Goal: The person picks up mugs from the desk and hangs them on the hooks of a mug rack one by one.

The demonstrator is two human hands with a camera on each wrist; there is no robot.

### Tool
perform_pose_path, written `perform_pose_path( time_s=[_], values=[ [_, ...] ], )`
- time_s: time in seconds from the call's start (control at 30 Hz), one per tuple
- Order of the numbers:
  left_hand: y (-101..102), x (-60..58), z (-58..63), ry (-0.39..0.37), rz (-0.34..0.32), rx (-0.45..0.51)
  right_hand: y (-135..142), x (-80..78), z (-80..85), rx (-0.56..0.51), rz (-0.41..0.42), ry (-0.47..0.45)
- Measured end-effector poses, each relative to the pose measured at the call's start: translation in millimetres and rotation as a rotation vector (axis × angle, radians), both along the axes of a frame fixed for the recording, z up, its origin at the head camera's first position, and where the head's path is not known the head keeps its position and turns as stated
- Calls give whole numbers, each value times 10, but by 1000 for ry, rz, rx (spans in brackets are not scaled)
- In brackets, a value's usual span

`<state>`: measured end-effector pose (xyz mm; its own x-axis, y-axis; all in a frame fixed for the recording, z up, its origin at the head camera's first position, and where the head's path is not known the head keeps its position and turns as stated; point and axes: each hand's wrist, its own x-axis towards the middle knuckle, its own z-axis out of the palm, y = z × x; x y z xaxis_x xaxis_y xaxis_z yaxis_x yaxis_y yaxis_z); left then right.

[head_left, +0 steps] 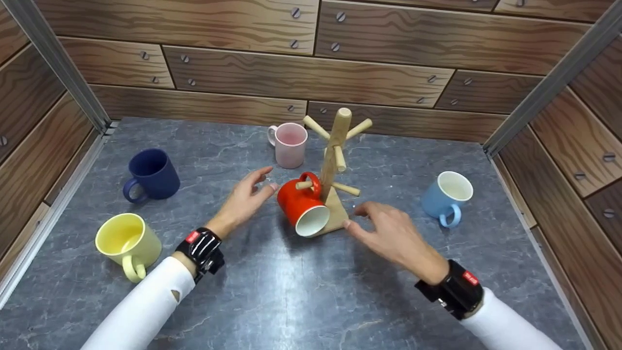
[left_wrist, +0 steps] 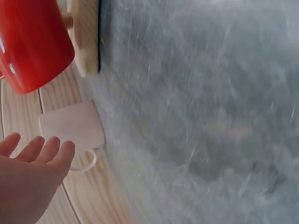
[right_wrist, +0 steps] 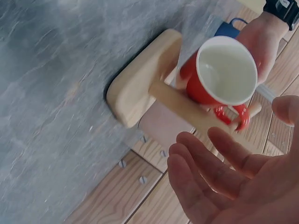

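Observation:
A red mug [head_left: 293, 203] hangs by its handle from a lower peg of a wooden mug tree [head_left: 329, 167], its white mouth tilted down toward the front. Just left of it is my left hand [head_left: 242, 198], fingers loosely extended and holding nothing. In the left wrist view a gap shows between that hand [left_wrist: 28, 179] and the mug. My right hand [head_left: 391, 233] is beside the right edge of the tree's base [right_wrist: 135, 84], fingers relaxed and slightly bent, with nothing in its grasp. Whether its thumb touches the base, I cannot tell.
Behind the tree, to its left, stands a pink mug [head_left: 290, 148]. A dark blue mug [head_left: 158, 177] and a yellow mug [head_left: 141, 243] are on the left, a light blue mug [head_left: 437, 199] on the right. Wood-patterned walls [head_left: 243, 68] enclose the grey tabletop [head_left: 291, 301].

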<state>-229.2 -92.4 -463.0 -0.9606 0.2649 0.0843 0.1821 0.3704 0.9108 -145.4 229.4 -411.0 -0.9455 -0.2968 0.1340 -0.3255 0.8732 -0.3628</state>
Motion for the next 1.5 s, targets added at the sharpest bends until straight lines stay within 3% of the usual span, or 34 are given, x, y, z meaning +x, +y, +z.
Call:
perform_pose_path(
  time_s=[0.23, 0.5, 0.73, 1.07, 1.23, 1.5],
  values=[
    [-58, -17, 93, 79, 7, -107, 191, -67, 20, -12, -46, 17],
    [-70, -18, 202, 133, 35, -127, 487, -215, 3, -10, -73, 108],
    [-135, 9, 174, 156, 73, -162, 827, -315, -125, -8, -88, 240],
    [-267, 41, 116, 158, 87, -179, 1258, -406, -160, 10, -135, 330],
    [-318, 61, 99, 129, 86, -167, 1454, -487, -138, 29, -192, 308],
    [-359, 113, 121, 110, 66, -221, 1695, -601, -135, 85, -274, 145]
  ],
)
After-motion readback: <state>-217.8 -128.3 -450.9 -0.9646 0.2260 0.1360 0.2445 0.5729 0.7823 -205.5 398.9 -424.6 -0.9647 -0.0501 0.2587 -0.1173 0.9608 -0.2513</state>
